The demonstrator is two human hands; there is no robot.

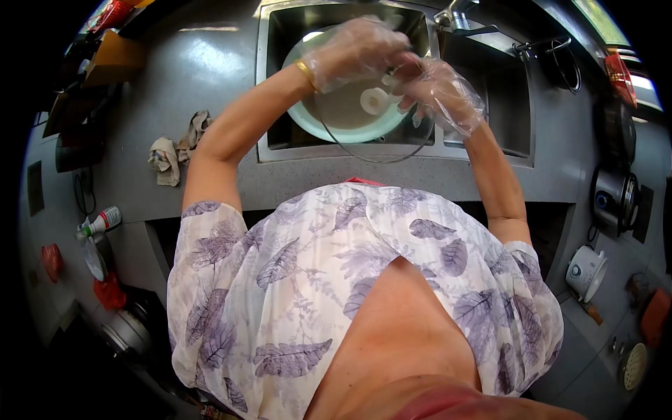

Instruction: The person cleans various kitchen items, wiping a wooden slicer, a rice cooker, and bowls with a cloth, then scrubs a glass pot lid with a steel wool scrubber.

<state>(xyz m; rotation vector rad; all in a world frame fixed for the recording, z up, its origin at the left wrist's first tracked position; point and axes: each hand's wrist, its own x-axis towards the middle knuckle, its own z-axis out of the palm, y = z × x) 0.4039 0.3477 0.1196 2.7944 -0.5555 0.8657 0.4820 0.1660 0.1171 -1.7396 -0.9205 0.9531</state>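
Both my hands wear clear plastic gloves and come together over the sink. A clear glass lid with a thin metal rim and a round pale knob is in front of them, above a pale green basin. The basin holds cloudy water. My right hand is at the lid's right edge, its fingers curled and apparently gripping it. My left hand reaches over the lid's far side, close to the right fingers. Motion smears its fingertips, so its grip is unclear.
The basin sits in the left bowl of a steel sink, with a faucet behind. Crumpled cloths lie on the counter at left. A black kettle-like appliance and a white cooker stand at right.
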